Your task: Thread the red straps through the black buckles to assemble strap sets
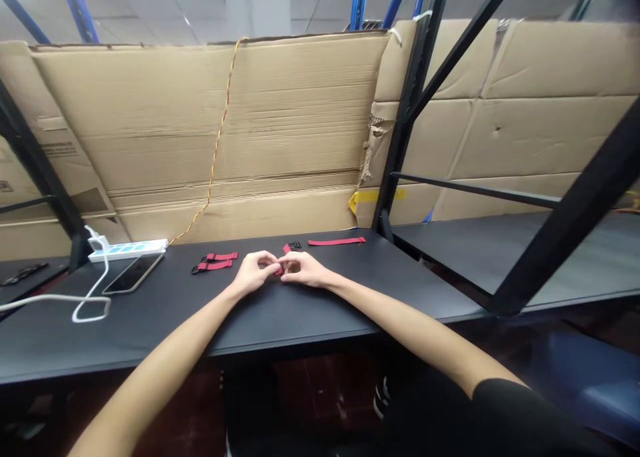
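My left hand (254,273) and my right hand (306,270) meet over the black tabletop, fingertips pinched together on a small piece of red strap (279,271). Most of that strap is hidden by the fingers. Just beyond my right hand lie small black buckles (295,245), with a bit of red webbing beside them. A longer flat red strap (337,242) rests behind and to the right. Left of my hands are two short red straps (219,265) with black fittings at their left ends.
A white power strip (129,250) with a white cable (91,303) sits at the left, beside a phone (134,273). Cardboard (295,137) walls the back, with a yellow-red twisted cord (217,140) hanging down it. Black metal posts (400,137) frame the table (320,317).
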A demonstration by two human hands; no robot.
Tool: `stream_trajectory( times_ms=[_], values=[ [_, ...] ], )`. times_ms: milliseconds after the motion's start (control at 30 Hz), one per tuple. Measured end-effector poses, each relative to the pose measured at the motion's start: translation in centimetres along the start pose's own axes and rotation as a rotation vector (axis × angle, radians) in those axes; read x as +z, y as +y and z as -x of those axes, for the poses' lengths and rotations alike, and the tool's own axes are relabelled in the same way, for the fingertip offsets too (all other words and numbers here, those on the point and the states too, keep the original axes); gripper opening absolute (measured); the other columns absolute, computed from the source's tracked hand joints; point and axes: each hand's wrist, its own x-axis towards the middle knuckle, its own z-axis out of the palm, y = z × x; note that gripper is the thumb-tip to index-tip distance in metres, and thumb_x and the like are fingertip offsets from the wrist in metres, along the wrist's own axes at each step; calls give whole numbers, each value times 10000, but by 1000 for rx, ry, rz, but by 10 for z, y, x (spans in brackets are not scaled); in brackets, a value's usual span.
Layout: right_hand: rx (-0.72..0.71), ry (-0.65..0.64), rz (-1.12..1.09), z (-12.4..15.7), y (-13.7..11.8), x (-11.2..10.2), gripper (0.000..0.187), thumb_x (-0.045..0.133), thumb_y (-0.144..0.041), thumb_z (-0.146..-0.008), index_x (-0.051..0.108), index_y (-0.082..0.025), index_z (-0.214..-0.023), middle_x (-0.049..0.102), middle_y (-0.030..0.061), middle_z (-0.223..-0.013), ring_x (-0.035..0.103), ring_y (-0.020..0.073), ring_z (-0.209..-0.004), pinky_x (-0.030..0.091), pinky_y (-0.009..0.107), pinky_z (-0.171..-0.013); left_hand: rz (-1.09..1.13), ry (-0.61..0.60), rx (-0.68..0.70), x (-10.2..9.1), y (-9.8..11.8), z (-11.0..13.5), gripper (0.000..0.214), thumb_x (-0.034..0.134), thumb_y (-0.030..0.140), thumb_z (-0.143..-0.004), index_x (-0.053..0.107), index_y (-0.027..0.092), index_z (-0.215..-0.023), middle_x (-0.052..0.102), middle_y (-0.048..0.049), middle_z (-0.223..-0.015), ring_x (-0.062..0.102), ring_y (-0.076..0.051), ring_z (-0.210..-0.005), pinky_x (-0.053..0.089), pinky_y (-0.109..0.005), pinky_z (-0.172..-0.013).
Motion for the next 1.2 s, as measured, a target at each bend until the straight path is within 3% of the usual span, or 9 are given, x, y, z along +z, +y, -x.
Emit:
stream_trajectory(
  times_ms=[200,333,500,667,800,933,1067,1200],
  values=[
    [-75,110,57,0,-5,1,398,757,-365,-690,700,-177,-1036,669,38,-790,612,170,-719,495,323,-732,50,34,-25,-2,0,-1,214,701,346,-713,675,140,-765,726,-69,-771,680,-188,-716,537,-337,-761],
    [-71,45,30,1,-9,1,382,739,-386,-711,705,-187,-1035,686,44,-834,620,176,-752,495,316,-724,57,30,-58,-3,2,1,230,731,356,-686,681,139,-746,724,-68,-731,683,-200,-703,543,-350,-749],
    [7,-20,-182,1,-9,-1,429,753,-397,-696,703,-179,-1062,701,36,-837,640,171,-730,504,327,-731,91,41,-44,-2,3,0,260,743,369,-681,670,138,-772,727,-73,-763,686,-200,-715,545,-350,-750],
    [104,15,-363,0,-3,-5,403,766,-374,-683,705,-163,-1021,714,50,-864,655,168,-723,509,370,-775,106,52,-8,0,1,0,310,742,387,-689,641,139,-845,719,-70,-789,686,-193,-723,545,-333,-724],
    [167,74,-407,-1,0,-6,415,817,-312,-607,674,-151,-962,698,29,-776,642,153,-671,508,324,-698,16,69,44,2,8,3,401,764,377,-667,623,161,-973,711,-70,-897,675,-190,-784,535,-321,-733],
    [188,111,-453,-1,-2,-6,379,826,-278,-585,616,-160,-877,679,8,-722,625,134,-626,492,286,-647,-133,-13,160,4,21,8,426,780,352,-648,622,204,-1015,685,-59,-1071,642,-203,-942,496,-327,-839],
    [201,140,-456,-3,-5,-7,377,835,-292,-562,567,-174,-799,668,5,-725,617,135,-617,475,271,-604,-212,20,175,4,26,10,287,692,350,-736,610,207,-971,695,-38,-988,642,-196,-895,474,-337,-858],
    [189,180,-442,-5,-5,-9,394,843,-302,-546,551,-181,-782,650,-13,-700,589,121,-604,457,256,-589,-256,61,161,2,24,9,258,691,358,-727,592,199,-905,680,-29,-903,634,-193,-845,476,-323,-815]
  ],
)
